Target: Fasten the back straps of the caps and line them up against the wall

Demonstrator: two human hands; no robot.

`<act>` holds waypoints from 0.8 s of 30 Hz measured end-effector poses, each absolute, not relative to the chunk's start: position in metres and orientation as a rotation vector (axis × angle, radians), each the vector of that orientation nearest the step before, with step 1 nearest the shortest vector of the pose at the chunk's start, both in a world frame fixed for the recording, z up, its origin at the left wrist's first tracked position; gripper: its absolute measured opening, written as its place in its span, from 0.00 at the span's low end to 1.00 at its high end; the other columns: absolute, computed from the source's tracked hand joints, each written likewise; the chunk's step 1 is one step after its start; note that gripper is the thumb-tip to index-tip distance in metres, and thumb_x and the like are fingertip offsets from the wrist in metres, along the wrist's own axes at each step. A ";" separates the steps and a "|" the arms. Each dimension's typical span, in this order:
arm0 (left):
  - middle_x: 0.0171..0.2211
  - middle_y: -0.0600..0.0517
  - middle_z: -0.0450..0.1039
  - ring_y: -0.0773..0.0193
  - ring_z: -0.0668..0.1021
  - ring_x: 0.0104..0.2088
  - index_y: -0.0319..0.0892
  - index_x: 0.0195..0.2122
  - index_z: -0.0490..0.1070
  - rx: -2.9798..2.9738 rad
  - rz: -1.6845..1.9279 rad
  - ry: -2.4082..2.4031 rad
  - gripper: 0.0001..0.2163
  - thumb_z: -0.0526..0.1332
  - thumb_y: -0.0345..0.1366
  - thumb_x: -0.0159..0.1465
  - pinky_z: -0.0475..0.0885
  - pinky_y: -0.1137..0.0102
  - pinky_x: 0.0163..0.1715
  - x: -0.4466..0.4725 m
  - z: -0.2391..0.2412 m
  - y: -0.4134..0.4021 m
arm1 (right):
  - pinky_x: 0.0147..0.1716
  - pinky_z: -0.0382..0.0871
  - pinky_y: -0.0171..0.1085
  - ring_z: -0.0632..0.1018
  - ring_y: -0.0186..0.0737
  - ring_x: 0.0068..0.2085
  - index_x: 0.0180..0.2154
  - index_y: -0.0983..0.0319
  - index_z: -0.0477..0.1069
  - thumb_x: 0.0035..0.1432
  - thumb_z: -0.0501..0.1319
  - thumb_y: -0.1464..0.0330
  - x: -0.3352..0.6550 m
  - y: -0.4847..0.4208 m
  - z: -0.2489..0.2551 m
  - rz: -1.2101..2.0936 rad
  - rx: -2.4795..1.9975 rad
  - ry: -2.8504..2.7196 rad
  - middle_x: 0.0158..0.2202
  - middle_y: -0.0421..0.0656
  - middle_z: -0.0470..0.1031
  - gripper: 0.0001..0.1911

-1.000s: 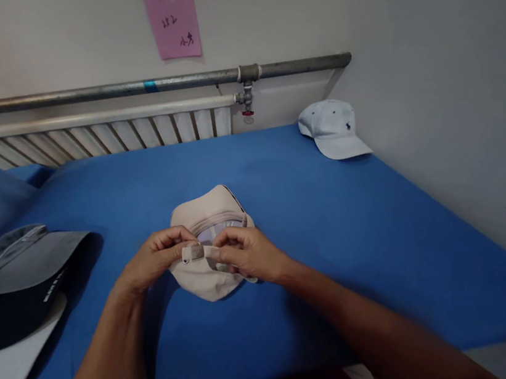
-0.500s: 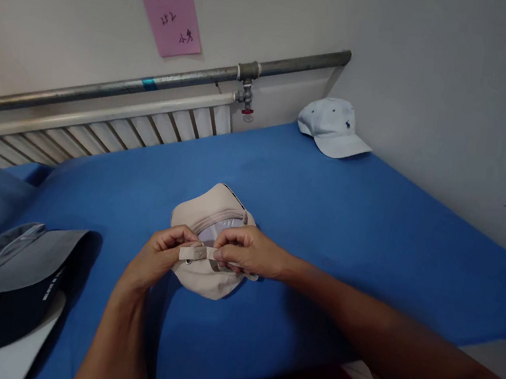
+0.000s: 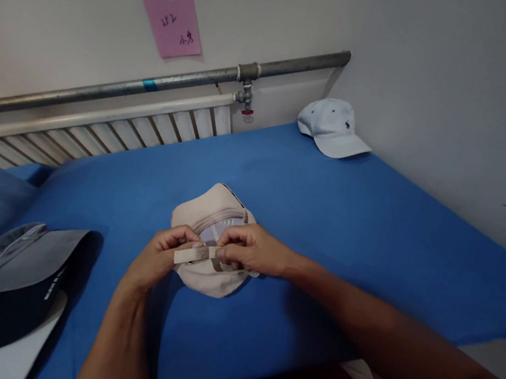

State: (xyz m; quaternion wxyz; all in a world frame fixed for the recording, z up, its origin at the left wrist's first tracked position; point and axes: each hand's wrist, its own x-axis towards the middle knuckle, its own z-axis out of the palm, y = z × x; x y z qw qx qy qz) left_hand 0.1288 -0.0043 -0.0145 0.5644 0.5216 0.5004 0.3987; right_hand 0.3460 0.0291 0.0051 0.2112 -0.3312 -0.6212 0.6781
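Left hand [image 3: 157, 258] is pinching the free end of the strap [image 3: 188, 255], thumb and fingers closed tight on it. Right hand [image 3: 249, 251] is gripping the same strap just beside the left, fingertips clamped on it where it runs into the back of the beige cap [image 3: 213, 209]. The two hands are nearly touching.

The cap is lying upside down on the blue cover [image 3: 345, 226], near its front edge, with the brim pointing away from the person and the hollow crown facing up. Something pale is sitting inside the crown, possibly a lining or clear stuffing, but the hands are hiding most of it.

A white cap [image 3: 333, 128] is resting right way up at the far corner of the cover, well apart from the hands. A dark grey cap [image 3: 12, 282] is lying at the left edge, partly off the cover. A pink note [image 3: 172, 20] is sticking to the wall above a grey pipe [image 3: 155, 84], with a radiator [image 3: 102, 132] running below the pipe.
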 end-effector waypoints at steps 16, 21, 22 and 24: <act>0.23 0.55 0.72 0.73 0.69 0.23 0.40 0.27 0.75 1.221 0.925 1.124 0.11 0.69 0.43 0.55 0.63 0.78 0.24 0.130 -0.014 -0.005 | 0.19 0.55 0.27 0.63 0.25 0.19 0.26 0.64 0.70 0.50 0.60 0.72 0.342 0.028 -0.002 1.835 -0.878 -1.750 0.19 0.34 0.66 0.02; 0.23 0.55 0.72 0.73 0.69 0.23 0.39 0.27 0.75 1.236 0.924 1.134 0.12 0.69 0.44 0.54 0.62 0.78 0.24 0.131 -0.015 -0.005 | 0.17 0.52 0.27 0.61 0.25 0.18 0.26 0.63 0.69 0.50 0.59 0.72 0.341 0.027 -0.003 1.896 -0.888 -1.712 0.18 0.34 0.65 0.02; 0.23 0.55 0.72 0.73 0.69 0.23 0.39 0.27 0.75 1.235 0.930 1.132 0.12 0.69 0.44 0.55 0.62 0.78 0.24 0.131 -0.015 -0.005 | 0.17 0.52 0.28 0.61 0.25 0.18 0.26 0.63 0.69 0.50 0.59 0.72 0.341 0.027 -0.003 1.910 -0.885 -1.698 0.18 0.34 0.65 0.03; 0.23 0.55 0.72 0.73 0.69 0.23 0.39 0.27 0.75 1.234 0.940 1.125 0.12 0.69 0.44 0.55 0.62 0.78 0.24 0.130 -0.016 -0.004 | 0.17 0.51 0.28 0.60 0.25 0.17 0.26 0.63 0.69 0.51 0.59 0.71 0.341 0.027 -0.003 1.925 -0.868 -1.685 0.17 0.33 0.64 0.03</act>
